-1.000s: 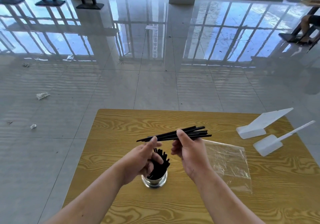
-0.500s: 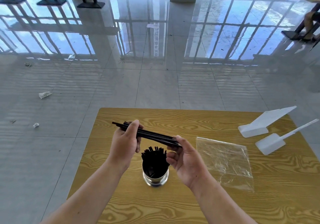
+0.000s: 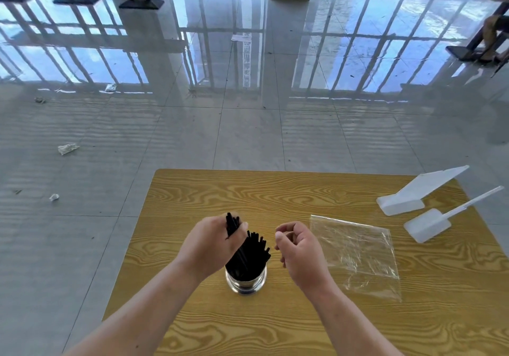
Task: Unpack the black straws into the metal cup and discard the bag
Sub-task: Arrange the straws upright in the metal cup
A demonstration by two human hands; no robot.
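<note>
A shiny metal cup (image 3: 246,283) stands on the wooden table (image 3: 275,190), packed with black straws (image 3: 254,254). My left hand (image 3: 212,245) is closed around a small bunch of black straws (image 3: 230,222), held upright with its lower end in the cup. My right hand (image 3: 298,248) hovers just right of the cup, fingers loosely curled, holding nothing. The clear plastic bag (image 3: 355,251) lies flat and empty on the table to the right of my right hand.
Two white plastic stands (image 3: 413,193) (image 3: 429,225) sit at the table's far right corner. Scraps of paper (image 3: 67,148) lie on the glossy tiled floor to the left. A person's leg and a chair (image 3: 490,36) show at the far right.
The bunch, held level by both hands above the cup, has been tipped upright by my left hand and lowered into the cup. My right hand let go and drew aside.
</note>
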